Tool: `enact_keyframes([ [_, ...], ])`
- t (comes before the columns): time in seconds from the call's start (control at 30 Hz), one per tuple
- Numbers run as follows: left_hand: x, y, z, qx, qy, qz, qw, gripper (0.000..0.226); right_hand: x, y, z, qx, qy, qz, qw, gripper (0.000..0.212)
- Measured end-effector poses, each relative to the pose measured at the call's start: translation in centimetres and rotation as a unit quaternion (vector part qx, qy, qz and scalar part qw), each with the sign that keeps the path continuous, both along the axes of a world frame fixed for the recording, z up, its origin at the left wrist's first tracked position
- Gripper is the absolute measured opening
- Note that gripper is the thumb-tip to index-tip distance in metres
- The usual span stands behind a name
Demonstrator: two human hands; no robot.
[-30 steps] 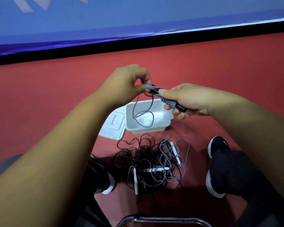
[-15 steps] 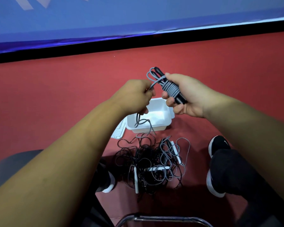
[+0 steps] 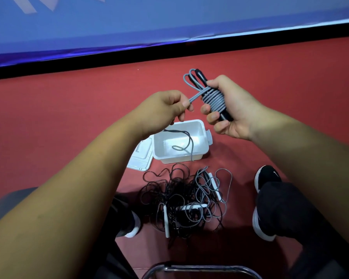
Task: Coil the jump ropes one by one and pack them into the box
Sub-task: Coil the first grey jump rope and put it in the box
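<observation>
**Q:** Head view, looking down past both forearms to a red floor. What could go wrong from here?

**A:** The wrap could spring loose. The grey jump rope [image 3: 214, 99] is wound in tight turns round its black handles, and only the right hand [image 3: 230, 111] holds those turns in place. If that grip eases before the end is secured, the coil likely unwinds. The free tail [image 3: 187, 140] hangs from under the left hand [image 3: 161, 109] down over the open white box [image 3: 181, 159]. It could catch on the rim, or drag into the tangled pile of jump ropes [image 3: 179, 200] on the floor just in front of the box, and tug the strand out of the pinch

**Q:** Where does the rope sit relative to the fingers?

**A:** The right hand's fingers [image 3: 213, 117] are curled round the wound bundle, with the thumb pressed on its upper end. The handle tips and two small loops stick out beyond the thumb. The left hand, just beside it, pinches the strand leaving the bundle between thumb and forefinger, its other fingers curled in. That strand runs short and taut between the two hands. The bundle is in the air above the box, not in it. I cannot tell whether the tail touches the box's bottom. The lid [image 3: 141, 160] lies against the box's left side
</observation>
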State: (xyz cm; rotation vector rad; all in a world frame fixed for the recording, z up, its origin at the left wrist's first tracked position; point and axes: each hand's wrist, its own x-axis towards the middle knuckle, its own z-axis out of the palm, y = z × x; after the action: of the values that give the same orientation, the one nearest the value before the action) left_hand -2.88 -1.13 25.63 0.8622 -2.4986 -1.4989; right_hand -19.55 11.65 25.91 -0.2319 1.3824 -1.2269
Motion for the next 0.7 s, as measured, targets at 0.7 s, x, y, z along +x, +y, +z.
enact_keyframes([
  [0.7,0.9,-0.8,-0.8,0.066,-0.060,-0.011,0.996,0.022,0.4,1.4,1.3,-0.031,-0.028,0.261,0.965,0.035],
])
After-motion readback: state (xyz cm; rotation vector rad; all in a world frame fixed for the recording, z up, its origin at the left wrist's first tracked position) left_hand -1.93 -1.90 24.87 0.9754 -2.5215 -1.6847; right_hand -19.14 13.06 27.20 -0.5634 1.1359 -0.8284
